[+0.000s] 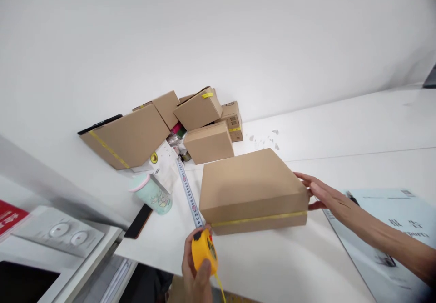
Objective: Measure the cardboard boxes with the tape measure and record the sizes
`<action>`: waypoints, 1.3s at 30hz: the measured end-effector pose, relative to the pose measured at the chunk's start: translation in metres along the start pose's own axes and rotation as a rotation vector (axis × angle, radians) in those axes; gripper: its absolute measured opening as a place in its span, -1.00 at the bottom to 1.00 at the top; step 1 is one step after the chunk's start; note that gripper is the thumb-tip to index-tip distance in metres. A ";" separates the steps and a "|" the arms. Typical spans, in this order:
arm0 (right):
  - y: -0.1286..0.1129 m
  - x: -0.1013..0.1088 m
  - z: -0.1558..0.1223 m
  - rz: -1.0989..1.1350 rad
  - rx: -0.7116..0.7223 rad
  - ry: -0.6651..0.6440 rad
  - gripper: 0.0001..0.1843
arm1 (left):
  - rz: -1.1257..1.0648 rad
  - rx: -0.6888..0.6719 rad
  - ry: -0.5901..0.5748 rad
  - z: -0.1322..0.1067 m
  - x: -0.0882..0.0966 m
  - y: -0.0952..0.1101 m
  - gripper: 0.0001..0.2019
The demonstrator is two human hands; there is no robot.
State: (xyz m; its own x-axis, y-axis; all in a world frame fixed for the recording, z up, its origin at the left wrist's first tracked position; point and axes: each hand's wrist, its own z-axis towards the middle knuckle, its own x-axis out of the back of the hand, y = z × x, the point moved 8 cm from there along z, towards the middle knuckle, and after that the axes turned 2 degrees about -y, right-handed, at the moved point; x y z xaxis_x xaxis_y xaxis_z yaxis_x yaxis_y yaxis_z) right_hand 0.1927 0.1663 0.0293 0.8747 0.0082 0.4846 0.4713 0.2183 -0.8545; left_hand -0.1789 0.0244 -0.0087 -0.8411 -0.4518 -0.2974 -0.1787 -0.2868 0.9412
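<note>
My left hand [195,278] is closed around a yellow tape measure [201,250], thumb on its near side. Its white blade [189,195] is pulled out and runs away from me over the table, along the left side of a closed brown cardboard box [250,180]. A strip of yellow tape goes along the box's front face. At the box's right end, my right hand [320,195] touches the side with its fingers stretched and apart. The fingertips there are partly hidden. A yellow strap hangs from the tape measure.
Several more cardboard boxes [209,144] stand against the wall, some stacked. A mint tumbler [153,196] and a dark flat item [139,221] are at the left. A light-blue report folder [381,207] with a pen [352,197] lies right. A white appliance [61,232] stands lower left.
</note>
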 end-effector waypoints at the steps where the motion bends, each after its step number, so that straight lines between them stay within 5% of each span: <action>1: -0.006 0.000 0.001 0.087 -0.018 -0.042 -0.34 | -0.013 -0.039 -0.013 0.005 -0.005 0.007 -0.38; 5: -0.039 -0.005 0.014 0.193 -0.024 -0.176 -0.18 | -0.099 -0.140 -0.172 0.028 -0.043 0.041 -0.43; 8: -0.066 -0.025 0.026 0.092 0.038 -0.270 -0.26 | -0.041 -0.148 -0.340 0.044 -0.081 0.059 -0.42; 10: -0.077 -0.036 0.034 -0.006 0.094 -0.246 -0.35 | 0.005 -0.206 -0.351 0.055 -0.090 0.068 -0.40; 17: -0.078 -0.055 0.032 -0.262 0.242 -0.199 -0.44 | 0.017 -0.267 -0.179 0.103 -0.049 0.069 -0.42; 25: -0.066 -0.059 0.031 -0.361 0.252 -0.131 -0.48 | 0.014 -0.151 -0.159 0.187 -0.014 0.054 -0.35; 30: -0.052 -0.048 0.039 -0.385 0.179 -0.065 -0.47 | -0.007 -0.037 -0.254 0.221 -0.020 0.037 -0.41; 39: 0.013 -0.023 0.053 -0.190 -0.053 -0.102 -0.48 | -0.103 0.109 -0.429 0.213 -0.070 0.019 -0.39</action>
State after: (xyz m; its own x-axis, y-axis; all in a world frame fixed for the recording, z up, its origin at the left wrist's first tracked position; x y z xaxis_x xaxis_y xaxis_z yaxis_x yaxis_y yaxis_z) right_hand 0.1725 0.2210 0.0175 0.7549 0.0706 0.6521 0.6345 0.1733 -0.7533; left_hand -0.2324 0.2299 0.0643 -0.9476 -0.0279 -0.3181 -0.3056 -0.2105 0.9286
